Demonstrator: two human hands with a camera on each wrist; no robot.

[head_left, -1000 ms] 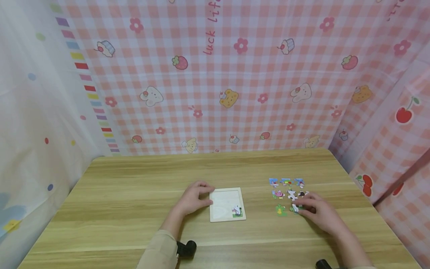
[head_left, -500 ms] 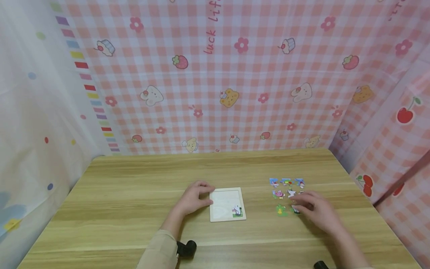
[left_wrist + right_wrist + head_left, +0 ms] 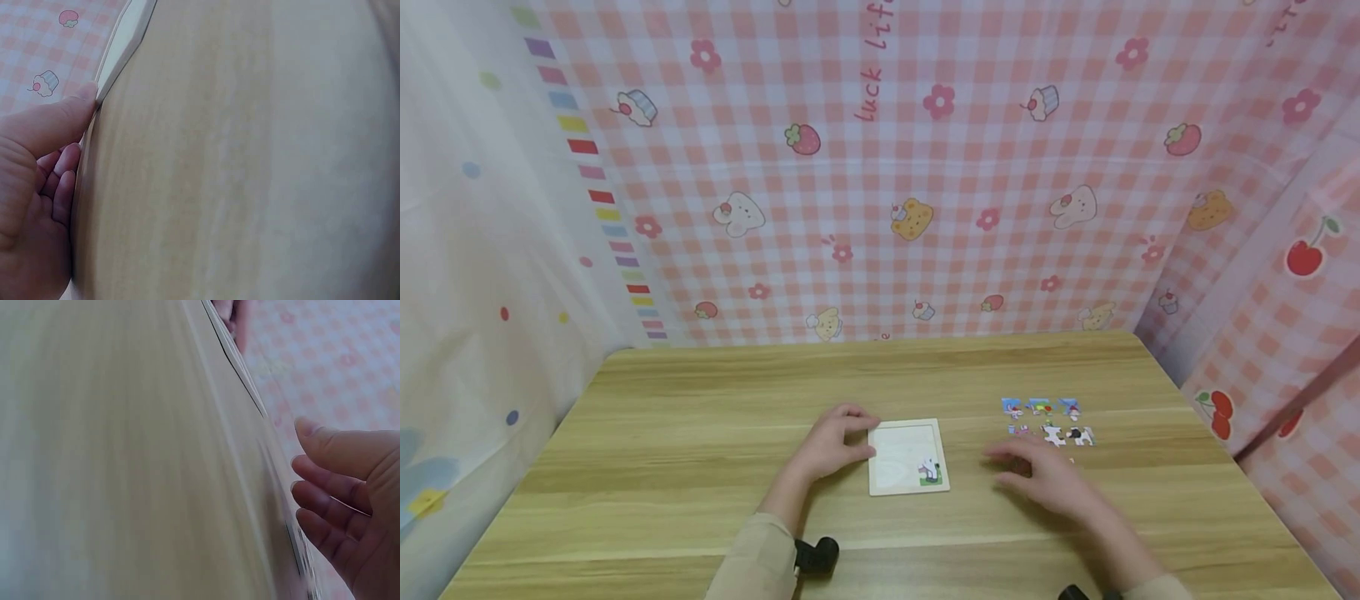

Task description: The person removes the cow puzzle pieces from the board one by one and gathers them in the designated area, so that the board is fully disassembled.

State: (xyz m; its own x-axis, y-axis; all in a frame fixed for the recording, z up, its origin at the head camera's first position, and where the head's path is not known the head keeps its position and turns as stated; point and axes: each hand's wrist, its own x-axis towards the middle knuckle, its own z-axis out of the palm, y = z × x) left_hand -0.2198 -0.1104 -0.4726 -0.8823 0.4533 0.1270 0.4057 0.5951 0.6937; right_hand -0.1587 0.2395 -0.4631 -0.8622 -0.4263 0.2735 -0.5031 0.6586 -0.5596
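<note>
A square wooden puzzle tray (image 3: 895, 460) lies flat on the table, with one puzzle piece (image 3: 930, 472) showing a white animal on green in its lower right corner. My left hand (image 3: 830, 444) rests at the tray's left side. Its thumb (image 3: 72, 115) touches the rim, and a finger reaches the upper left corner. Right of the tray, my right hand (image 3: 1043, 477) hovers over the loose pieces, thumb and fingers apart. In the right wrist view no piece shows between its fingers (image 3: 325, 519). The hand hides the lower pieces almost wholly.
Loose puzzle pieces lie in rows at the right: a blue-topped back row (image 3: 1040, 407), then a white piece (image 3: 1053, 435) and a black-and-white one (image 3: 1081, 436). The wooden table (image 3: 722, 392) ends at a pink checked curtain (image 3: 865, 275).
My right hand has moved left from the right-hand end of the loose pieces, uncovering the black-and-white piece and covering the lower left ones. The left hand and tray have stayed put.
</note>
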